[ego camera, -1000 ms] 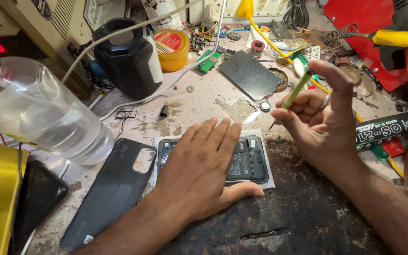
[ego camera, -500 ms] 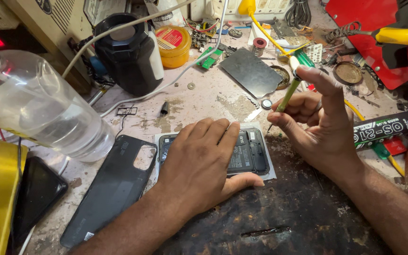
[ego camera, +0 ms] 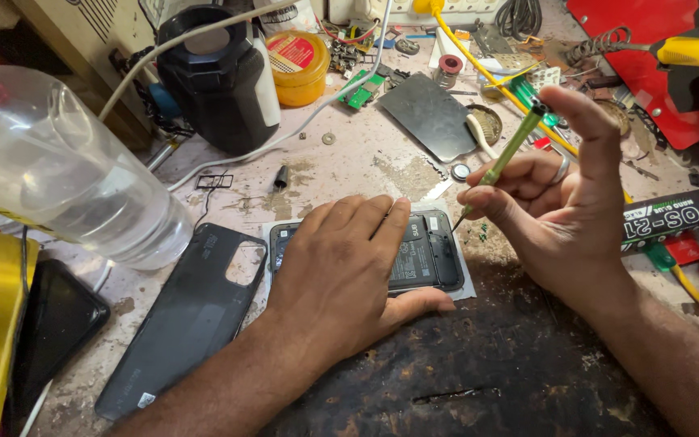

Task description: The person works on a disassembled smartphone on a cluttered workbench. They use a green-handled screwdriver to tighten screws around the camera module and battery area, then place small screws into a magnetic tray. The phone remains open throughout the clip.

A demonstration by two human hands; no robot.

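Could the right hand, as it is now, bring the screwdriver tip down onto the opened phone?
Probably yes. The right hand holds the green screwdriver just off the opened phone; its right edge lies bare, while the left hand covers the rest.

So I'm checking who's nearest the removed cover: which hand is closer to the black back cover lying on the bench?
Left. The left hand rests flat on the opened phone, right beside the back cover. The right hand holds a green screwdriver beyond the phone's far side.

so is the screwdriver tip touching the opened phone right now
Apart. The head view shows the green screwdriver in the right hand with its tip above the bench, just right of the opened phone, which the left hand presses flat.
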